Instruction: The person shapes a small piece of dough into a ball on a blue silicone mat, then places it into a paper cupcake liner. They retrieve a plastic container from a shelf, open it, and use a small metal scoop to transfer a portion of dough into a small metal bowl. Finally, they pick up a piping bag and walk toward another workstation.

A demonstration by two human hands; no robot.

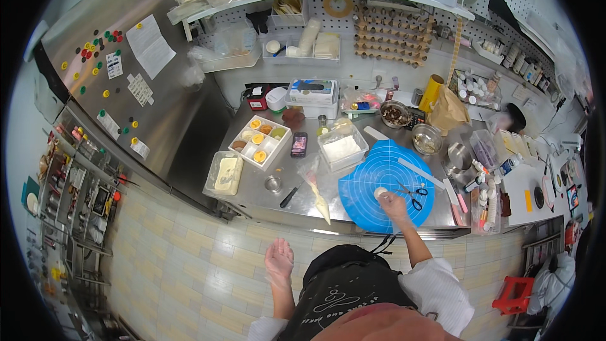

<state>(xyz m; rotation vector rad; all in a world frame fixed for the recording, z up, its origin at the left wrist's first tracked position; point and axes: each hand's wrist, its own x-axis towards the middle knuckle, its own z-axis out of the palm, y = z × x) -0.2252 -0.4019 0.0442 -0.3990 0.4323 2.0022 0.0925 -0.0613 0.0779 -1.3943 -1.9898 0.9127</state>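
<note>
In a clear glove, my right hand has its fingertips on a small white round piece, probably dough, over the blue silicone mat. Black-handled scissors lie on the mat just right of that hand. My left hand, also gloved, is held palm up in front of the table edge with nothing in it. A piping bag of cream-coloured filling lies left of the mat. Behind it stands a plastic tub of white powder.
A divided white box holds several round pieces. Further left is a tub of pale cream. A dark-handled knife, a small metal cup and a phone lie nearby. Metal bowls and spatulas are at right.
</note>
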